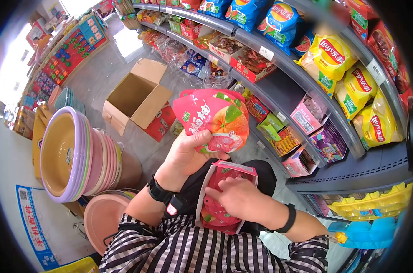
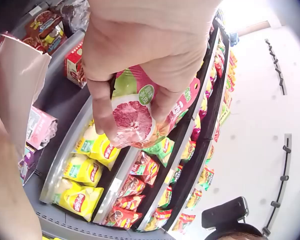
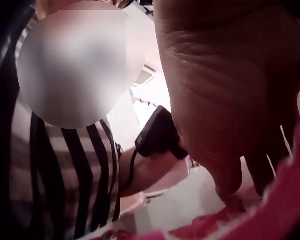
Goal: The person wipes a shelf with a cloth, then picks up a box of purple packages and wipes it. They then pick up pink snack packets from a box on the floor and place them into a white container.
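My left hand (image 1: 188,152) holds a small stack of pink snack pouches (image 1: 227,119) printed with a cut grapefruit, the thumb across their front. In the left wrist view the fingers (image 2: 102,115) and thumb pinch the pouches (image 2: 135,122) from both sides. On the lap sits an open pink box (image 1: 249,170) with more pouches (image 1: 220,223) of the same kind inside. My right hand (image 1: 238,195) reaches into this box over the pouches. In the right wrist view its fingers point down behind a pink edge (image 3: 285,195), which hides some fingertips; I cannot tell whether they grip a pouch.
An open cardboard carton (image 1: 136,98) stands on the floor ahead, a red box (image 1: 163,123) beside it. Stacked plastic basins (image 1: 63,154) are at the left. Shelves with yellow chip bags (image 1: 327,59) and small snack boxes (image 1: 302,164) curve along the right. A yellow tray (image 1: 374,202) lies low right.
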`<state>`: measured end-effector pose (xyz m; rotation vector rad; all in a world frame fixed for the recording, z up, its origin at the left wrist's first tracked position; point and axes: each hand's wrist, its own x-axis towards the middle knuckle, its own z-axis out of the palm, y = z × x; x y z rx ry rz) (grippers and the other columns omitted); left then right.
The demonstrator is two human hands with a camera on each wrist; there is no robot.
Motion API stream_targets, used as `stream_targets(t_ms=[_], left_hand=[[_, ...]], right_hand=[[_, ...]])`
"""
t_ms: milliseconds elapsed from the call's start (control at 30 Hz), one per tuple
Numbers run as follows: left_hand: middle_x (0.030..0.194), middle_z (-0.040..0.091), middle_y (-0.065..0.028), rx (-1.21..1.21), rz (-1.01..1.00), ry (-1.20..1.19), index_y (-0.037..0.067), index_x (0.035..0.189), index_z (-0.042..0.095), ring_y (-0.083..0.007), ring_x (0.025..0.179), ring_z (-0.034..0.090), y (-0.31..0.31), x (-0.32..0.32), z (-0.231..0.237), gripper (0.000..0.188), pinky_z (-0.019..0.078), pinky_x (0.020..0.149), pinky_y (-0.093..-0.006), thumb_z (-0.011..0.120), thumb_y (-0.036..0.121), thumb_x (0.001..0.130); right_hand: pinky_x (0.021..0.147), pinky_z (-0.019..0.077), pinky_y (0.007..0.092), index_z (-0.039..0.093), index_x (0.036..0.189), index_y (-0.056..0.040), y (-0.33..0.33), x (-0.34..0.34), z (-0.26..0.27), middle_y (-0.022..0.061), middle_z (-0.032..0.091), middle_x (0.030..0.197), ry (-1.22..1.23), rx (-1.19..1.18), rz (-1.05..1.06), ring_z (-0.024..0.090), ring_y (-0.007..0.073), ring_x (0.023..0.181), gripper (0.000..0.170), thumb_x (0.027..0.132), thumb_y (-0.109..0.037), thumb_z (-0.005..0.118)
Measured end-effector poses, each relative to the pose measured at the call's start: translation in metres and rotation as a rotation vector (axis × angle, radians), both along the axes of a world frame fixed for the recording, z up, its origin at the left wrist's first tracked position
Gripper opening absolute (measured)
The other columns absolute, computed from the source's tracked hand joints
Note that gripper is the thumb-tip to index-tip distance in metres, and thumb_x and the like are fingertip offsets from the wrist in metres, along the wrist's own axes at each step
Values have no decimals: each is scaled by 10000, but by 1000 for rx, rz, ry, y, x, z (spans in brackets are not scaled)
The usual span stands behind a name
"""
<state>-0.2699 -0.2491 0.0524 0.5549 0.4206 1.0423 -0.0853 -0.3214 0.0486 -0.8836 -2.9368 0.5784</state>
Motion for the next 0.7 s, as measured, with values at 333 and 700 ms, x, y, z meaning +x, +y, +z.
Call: stream_targets(t_ms=[333,700], left_hand=[[1201,604,-118,-3,28,43,44,1285,483,-261,1032,631,0,2,2,456,572,750,-433,637,162,872],[1200,608,-141,3,12,33,36,1281,493,-287,1036,624,4,6,1,417,553,765,-464,597,153,895]], right_hand=[[731,507,421,589,1170,-115,6,-14,-14,108,644,866,-172,-41,-26,644,290,848,320,879,-181,474],[788,517,418,589,1119,-76,14,-16,-14,151,664,950,-302,-57,-5,649,313,921,434,840,-409,610]])
